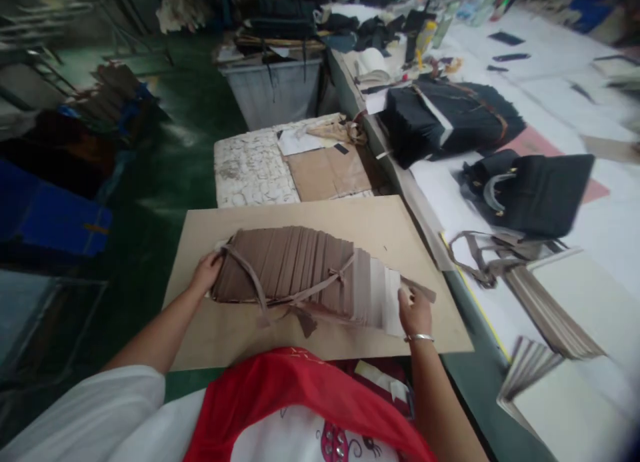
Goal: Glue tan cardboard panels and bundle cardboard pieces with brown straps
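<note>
A long bundle of brown leather pieces (295, 272), tied with brown strips, lies on a tan board (320, 222) across my lap. My left hand (206, 273) grips the bundle's left end, fingers curled round it. My right hand (414, 310), a silver bangle on its wrist, holds the right end, where the pieces look paler. Loose strip ends trail from the knot towards me.
A worktable (575, 262) on the right carries black bags, a dark fabric stack, loose brown straps and fanned stacks of tan pieces. A cracked white stool top with cardboard stands beyond the board. A grey bin and green floor lie further back and left.
</note>
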`<state>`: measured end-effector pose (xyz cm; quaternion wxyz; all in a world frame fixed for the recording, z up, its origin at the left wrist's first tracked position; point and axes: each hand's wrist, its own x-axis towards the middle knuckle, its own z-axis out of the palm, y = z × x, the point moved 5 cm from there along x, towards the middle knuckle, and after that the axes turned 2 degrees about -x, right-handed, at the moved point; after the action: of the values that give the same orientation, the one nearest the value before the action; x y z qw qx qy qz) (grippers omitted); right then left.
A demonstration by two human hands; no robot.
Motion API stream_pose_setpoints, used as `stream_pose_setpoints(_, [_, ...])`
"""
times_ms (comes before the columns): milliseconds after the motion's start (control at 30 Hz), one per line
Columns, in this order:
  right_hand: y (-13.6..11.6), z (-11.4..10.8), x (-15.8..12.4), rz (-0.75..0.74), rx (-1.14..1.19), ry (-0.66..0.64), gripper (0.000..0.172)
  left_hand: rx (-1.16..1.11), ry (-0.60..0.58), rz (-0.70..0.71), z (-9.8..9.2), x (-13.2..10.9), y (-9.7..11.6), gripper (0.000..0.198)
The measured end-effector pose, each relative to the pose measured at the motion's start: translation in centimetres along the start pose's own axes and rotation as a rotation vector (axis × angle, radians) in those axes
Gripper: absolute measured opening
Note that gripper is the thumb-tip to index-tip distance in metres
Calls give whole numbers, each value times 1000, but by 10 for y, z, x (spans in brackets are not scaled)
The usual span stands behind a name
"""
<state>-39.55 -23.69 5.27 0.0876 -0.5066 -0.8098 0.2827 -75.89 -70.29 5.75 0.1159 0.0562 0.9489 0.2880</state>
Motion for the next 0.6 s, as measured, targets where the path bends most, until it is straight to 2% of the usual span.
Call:
stream_pose_setpoints(67, [-66,-8,-11,-195,95,9,52,-30,-5,0,-2,1,-4,34])
stream_pose_setpoints(167, [-190,-5,-51,-637,159,-76,42,-70,32,-45,-2,2,-13,33])
stream_pose_setpoints(233, [-267,16,-89,-917,133,-199,35,-106,65,-84,0,1,-19,32])
stream_pose_setpoints(300, [-324,52,-123,-1063,50,-298,38,-157,85,-118,1,-2,-24,31])
stream_pose_setpoints(400, [-372,117,-155,-1099,-186,-370,55,-267,60,-133,1,-5,-29,32])
stream_pose_setpoints(467, [-386,152,-169,-1117,-332,-427,45,-356,25,-118,-2,-6,-32,34])
stream_pose_setpoints(533, [-391,171,-183,-1157,-430,-480,24,-447,-8,-100,-9,-6,-34,35])
stream_pose_setpoints(600, [-393,175,-199,-1217,-458,-503,21,-535,-63,-106,-16,-4,-39,38])
